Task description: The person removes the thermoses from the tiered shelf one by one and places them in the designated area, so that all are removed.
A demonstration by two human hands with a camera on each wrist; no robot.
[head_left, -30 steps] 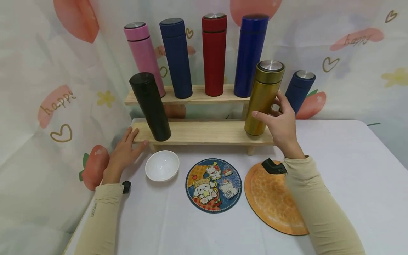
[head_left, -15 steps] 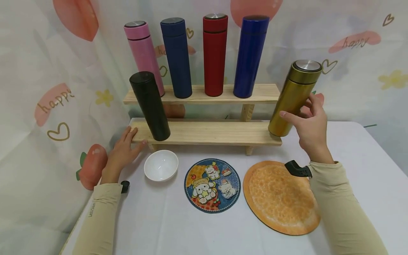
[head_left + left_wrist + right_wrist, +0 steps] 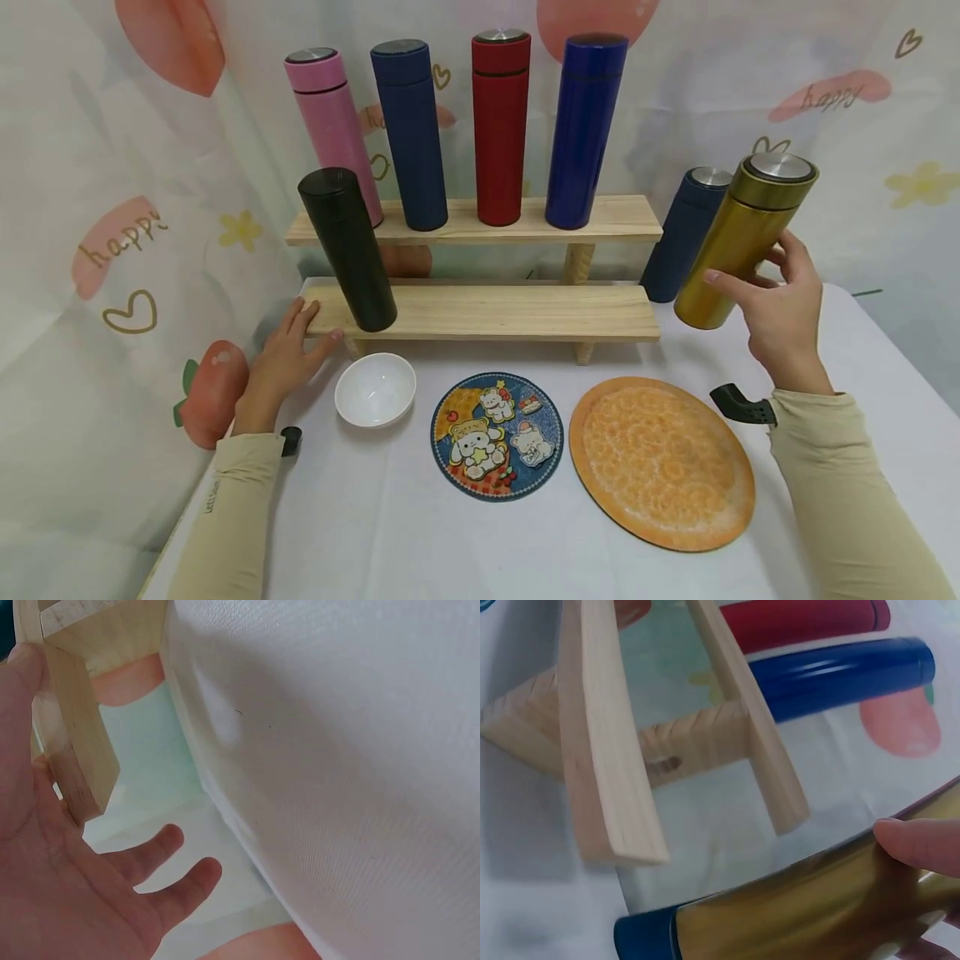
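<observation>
My right hand (image 3: 787, 317) holds a gold thermos (image 3: 746, 242) with a silver-topped lid, thumb on the near side, fingers round the far side. The thermos leans right, just off the right end of the two-tier wooden rack (image 3: 517, 310). Behind it stands a shorter navy thermos (image 3: 684, 237), whose base shows past the gold body in the right wrist view. My left hand (image 3: 285, 358) touches the lower shelf's left end; in the left wrist view the thumb lies on the board (image 3: 79, 742), with two fingers stretched out beyond it. A black thermos (image 3: 351, 250) stands on that shelf.
Pink (image 3: 333, 125), navy-blue (image 3: 411, 137), red (image 3: 500, 129) and shiny blue (image 3: 585, 133) thermoses line the upper shelf. In front of the rack are a white bowl (image 3: 375, 390), a round cartoon mat (image 3: 497, 437) and a round bread-patterned mat (image 3: 660, 462).
My right hand has carried the gold thermos rightward from the lower shelf to past the rack's right end, tilting it more. The left hand has stayed at the shelf end.
</observation>
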